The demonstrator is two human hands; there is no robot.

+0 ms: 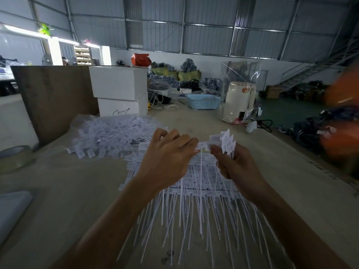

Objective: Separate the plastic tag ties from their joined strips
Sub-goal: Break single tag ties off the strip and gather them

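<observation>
My left hand (167, 158) pinches the white head of a plastic tag tie (202, 147) at the middle of the table. Close beside it, my right hand (237, 167) grips a bundle of white tag ties (226, 141) whose flat heads fan upward above the fingers. Under both hands lie joined strips of tag ties (196, 193), their thin tails pointing toward me. A heap of loose white tag ties (114, 134) on clear plastic lies to the far left.
Two stacked white boxes (120, 90) and a brown cardboard sheet (54, 100) stand behind the heap. A tape roll (15, 158) sits at the left edge. A blue basket (204, 101) and a cream kettle in a plastic bag (237, 100) stand farther back. An orange blur (342, 113) fills the right.
</observation>
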